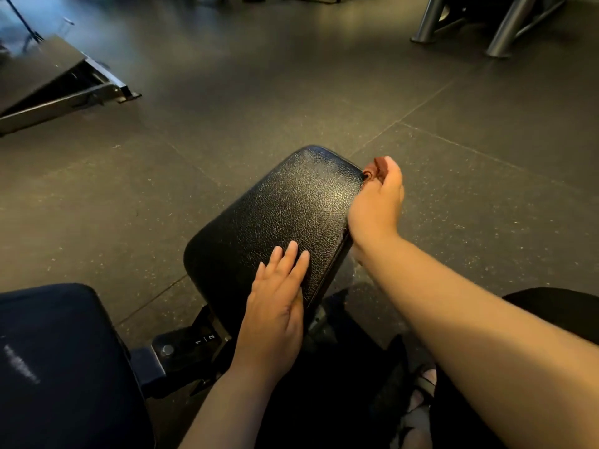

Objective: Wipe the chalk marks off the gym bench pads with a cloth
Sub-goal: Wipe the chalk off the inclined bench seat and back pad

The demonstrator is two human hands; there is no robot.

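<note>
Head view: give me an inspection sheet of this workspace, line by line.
Surface: black textured bench pad, with a pale sheen at its far end; chalk or glare, cannot tell.
Job's things: reddish-brown cloth, bunched at the pad's far right corner; second dark pad at lower left bears a white smear.
Clutter: nothing seen.
Hands: left hand rests flat on the bench pad, fingers straight; right hand grips the cloth.
Cables: nothing seen.
Surroundings: dark rubber floor; slanted platform at upper left; metal legs at upper right.
</note>
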